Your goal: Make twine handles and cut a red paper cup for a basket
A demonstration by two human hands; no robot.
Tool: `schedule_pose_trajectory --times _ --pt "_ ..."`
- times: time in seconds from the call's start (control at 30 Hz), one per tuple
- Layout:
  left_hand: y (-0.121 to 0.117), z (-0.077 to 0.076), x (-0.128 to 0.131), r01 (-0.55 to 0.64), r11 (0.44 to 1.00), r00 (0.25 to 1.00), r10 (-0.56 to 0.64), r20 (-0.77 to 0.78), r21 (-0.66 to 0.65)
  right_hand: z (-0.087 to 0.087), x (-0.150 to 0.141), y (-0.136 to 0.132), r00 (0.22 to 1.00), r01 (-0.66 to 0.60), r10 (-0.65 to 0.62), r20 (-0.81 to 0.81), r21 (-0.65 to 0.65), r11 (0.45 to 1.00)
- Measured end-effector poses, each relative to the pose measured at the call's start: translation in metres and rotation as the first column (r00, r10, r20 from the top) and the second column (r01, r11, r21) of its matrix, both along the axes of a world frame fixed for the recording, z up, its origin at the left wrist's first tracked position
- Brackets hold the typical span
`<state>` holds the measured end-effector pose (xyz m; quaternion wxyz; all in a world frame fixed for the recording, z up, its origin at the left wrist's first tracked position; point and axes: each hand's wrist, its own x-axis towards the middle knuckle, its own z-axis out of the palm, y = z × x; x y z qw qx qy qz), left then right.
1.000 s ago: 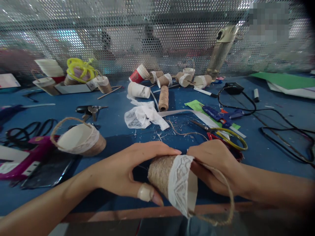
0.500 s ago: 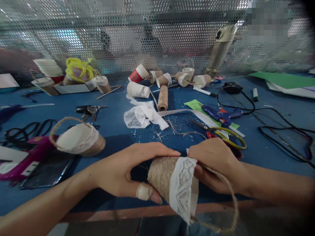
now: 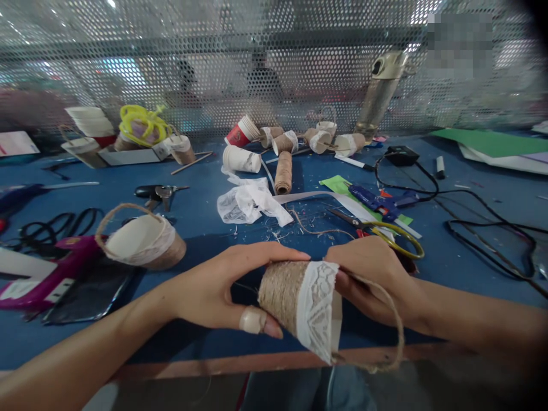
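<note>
Near the front table edge, a paper cup wrapped in jute twine lies on its side, its mouth facing right. White lace bands its rim, and a twine handle loops out to the right. My left hand grips the wrapped body, thumb below and fingers over the top; a bandage covers part of the thumb. At the rim, my right hand is closed, its fingers pinching the cup's edge by the handle's upper end. Those fingertips are partly hidden.
A similar finished-looking cup basket rests at left beside a magenta glue gun. Yellow-handled scissors and a blue glue gun lie right. Behind are white crumpled plastic, a twine roll and several cups before a perforated metal screen.
The view has tilted slightly, so the cup and both hands appear a little higher. Their grip on the cup looks much the same.
</note>
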<state>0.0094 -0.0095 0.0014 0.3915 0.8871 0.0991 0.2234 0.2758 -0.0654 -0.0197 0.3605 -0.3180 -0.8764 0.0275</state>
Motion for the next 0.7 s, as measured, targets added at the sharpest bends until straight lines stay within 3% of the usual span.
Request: schedule_pose_trajectory --times 0.37,0.7 --pt "-0.0004 -0.0018 0.0005 0.020 0.999 0.998 -0.017 0.060 -0.048 0.0037 -0.0023 -0.0006 0.999 0.032 -0.032 -0.013 0.015 0.999" --pt "-0.0025 0.0014 -0.0031 -0.014 0.999 1.000 0.014 -0.005 -0.049 0.0015 0.0009 0.0003 0.999 -0.033 0.032 -0.016 -0.050 0.998"
